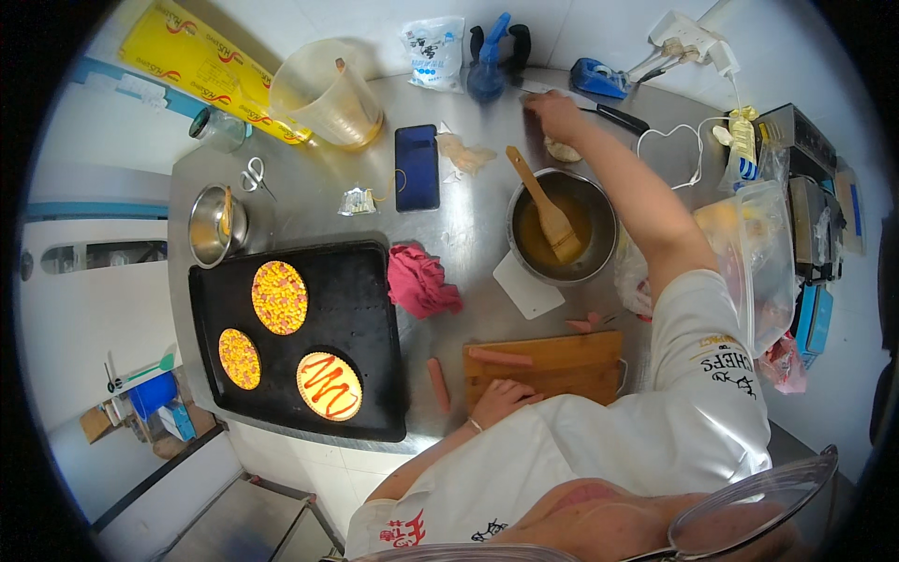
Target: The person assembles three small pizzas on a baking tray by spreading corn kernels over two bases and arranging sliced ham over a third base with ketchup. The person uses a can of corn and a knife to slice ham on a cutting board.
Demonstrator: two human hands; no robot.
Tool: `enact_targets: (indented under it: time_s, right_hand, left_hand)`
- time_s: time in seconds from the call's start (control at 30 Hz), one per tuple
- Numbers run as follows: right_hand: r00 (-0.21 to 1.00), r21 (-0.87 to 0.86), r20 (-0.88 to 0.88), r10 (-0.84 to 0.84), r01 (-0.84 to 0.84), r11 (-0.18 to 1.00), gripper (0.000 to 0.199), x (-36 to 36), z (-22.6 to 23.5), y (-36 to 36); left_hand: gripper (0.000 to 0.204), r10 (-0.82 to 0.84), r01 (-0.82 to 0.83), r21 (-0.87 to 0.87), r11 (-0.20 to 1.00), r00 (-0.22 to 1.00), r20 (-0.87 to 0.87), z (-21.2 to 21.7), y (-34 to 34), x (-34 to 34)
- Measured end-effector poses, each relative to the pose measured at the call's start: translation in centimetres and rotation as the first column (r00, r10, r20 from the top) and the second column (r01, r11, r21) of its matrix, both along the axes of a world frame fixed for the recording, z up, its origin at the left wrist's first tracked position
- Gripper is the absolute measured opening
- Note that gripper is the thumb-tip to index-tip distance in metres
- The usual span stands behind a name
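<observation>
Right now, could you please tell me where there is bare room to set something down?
On the grey steel table, a bare strip runs between the crumpled pink cloth and the large round steel bowl; another patch lies between the silver scissors and the black rectangular tray. It is crowded on the right, around the clear plastic tub.

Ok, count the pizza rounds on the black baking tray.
3: the back corn-topped round, the left corn-topped round and the sauce-striped round at front right. None appears hidden.
</observation>
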State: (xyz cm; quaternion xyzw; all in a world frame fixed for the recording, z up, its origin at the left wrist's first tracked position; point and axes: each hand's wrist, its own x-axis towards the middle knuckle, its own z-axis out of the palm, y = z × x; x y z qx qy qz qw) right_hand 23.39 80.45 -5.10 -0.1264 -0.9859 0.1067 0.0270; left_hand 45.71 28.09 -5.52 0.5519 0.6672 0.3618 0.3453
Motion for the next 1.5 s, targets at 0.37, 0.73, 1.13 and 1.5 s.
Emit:
enact_targets:
  time_s: [0.37, 0.73, 1.13, 1.5]
  right_hand:
    - [0.937, 0.310, 0.109, -0.331, 0.284, 0.907, 0.027, 1.1, 0.4, 4.0]
    - [0.914, -0.162, -0.147, -0.379, 0.356, 0.921, 0.079, -7.2, 4.5, -3.9]
    - [0.875, -0.039, -0.003, -0.483, 0.483, 0.875, 0.067, -4.5, 5.9, -2.7]
    - [0.754, -0.714, 0.272, -0.598, 0.575, 0.401, 0.043, -16.3, 5.2, -4.3]
  left_hand:
    - [0.043, -0.025, 0.025, 0.021, 0.999, 0.999, -0.021, -0.7, -0.2, 0.1]
    - [0.039, -0.059, 0.059, -0.044, 0.997, 0.998, 0.007, -1.0, -0.5, 0.1]
    - [0.039, -0.054, 0.056, 0.051, 0.997, 0.997, -0.046, 0.0, 0.0, -0.2]
    - [0.033, -0.004, 0.015, -0.071, 0.997, 0.988, 0.155, -4.5, -0.6, 2.6]
